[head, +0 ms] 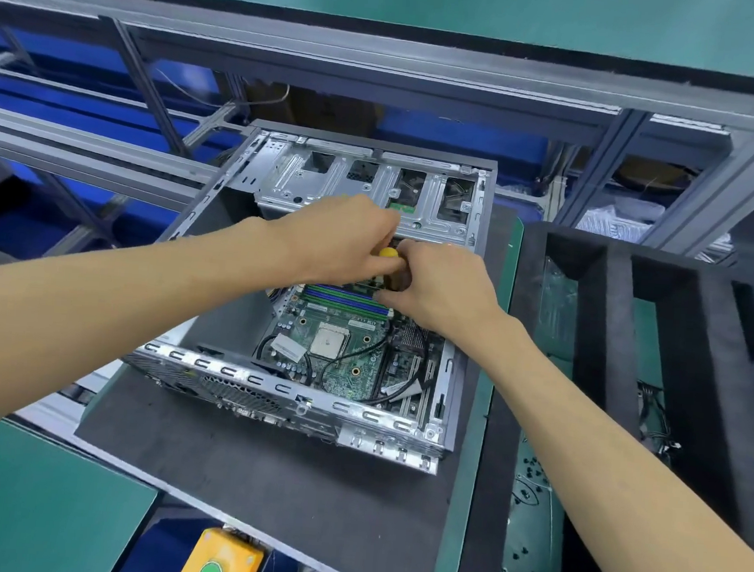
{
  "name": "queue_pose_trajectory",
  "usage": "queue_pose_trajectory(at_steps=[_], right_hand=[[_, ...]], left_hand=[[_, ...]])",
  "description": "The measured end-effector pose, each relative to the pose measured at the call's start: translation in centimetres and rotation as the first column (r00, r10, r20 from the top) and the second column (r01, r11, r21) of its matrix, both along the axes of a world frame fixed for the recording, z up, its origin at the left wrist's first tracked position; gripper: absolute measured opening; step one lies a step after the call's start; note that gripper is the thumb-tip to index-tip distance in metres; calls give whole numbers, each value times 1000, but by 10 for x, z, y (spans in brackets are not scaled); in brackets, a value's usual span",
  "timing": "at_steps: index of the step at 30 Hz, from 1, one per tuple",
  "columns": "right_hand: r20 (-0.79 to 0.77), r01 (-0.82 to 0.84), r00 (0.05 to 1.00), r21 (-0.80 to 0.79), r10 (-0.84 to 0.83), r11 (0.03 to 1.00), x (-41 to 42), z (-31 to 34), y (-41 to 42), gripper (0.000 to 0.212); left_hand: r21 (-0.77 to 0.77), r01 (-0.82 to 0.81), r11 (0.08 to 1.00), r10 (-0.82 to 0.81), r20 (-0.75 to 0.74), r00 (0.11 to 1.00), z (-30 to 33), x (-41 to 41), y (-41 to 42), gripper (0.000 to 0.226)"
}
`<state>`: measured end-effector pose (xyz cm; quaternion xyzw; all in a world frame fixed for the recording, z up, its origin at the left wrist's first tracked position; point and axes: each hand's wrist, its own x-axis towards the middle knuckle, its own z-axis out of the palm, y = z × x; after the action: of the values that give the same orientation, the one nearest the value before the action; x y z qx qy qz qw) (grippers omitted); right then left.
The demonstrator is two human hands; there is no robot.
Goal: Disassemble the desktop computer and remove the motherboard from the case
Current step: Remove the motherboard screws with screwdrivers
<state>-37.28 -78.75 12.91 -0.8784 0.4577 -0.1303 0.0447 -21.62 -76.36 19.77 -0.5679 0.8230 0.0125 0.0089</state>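
The motherboard lies flat inside the open desktop case, in the middle of the frame, with a bare CPU socket near its centre, blue and green memory slots along its upper edge and black cables looping over its lower part. Just above the slots, both hands meet over a screwdriver with a yellow-topped handle. The left hand has its fingers curled round the handle from the left. The right hand closes on it from the right, fingers bent inward; their tips are hidden, so exactly what they pinch cannot be told. The metal drive cage fills the upper part of the case. The case sits on a dark foam pad. A black foam tray stands at the right, and a yellow button box sits at the bottom edge.
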Motion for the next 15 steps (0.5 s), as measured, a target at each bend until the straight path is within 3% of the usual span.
queue_pose_trajectory(at_steps=[2,3,6,8,10,12,15], right_hand=[[61,7,998,29,-9,1000,-1,1,0,31],[83,10,996,34,-13,999,-1,1,0,28],[65,9,998,33,-11,999,-2,0,-1,17],[47,6,999,28,-8,1000,-2,-1,-1,16],[50,9,999,18,-10,1000,-1,-2,0,24],[86,32,996,32,-35,999,-1,-2,0,34],[116,49,992,44,-54,998,-3,-1,-1,24]], left_hand=[[-100,-8,995,22,137,990,-4,-2,0,41],[-110,7,994,5,108,994,-5,-3,0,39],[56,55,997,-44,-181,982,-3,-3,3,32],[95,48,994,-22,-253,967,-1,-2,2,26],[49,-12,999,23,-219,975,0,-5,2,13],[-26,-55,998,52,-130,990,-2,-9,2,19],[-113,-34,993,23,-98,995,-6,-11,4,23]])
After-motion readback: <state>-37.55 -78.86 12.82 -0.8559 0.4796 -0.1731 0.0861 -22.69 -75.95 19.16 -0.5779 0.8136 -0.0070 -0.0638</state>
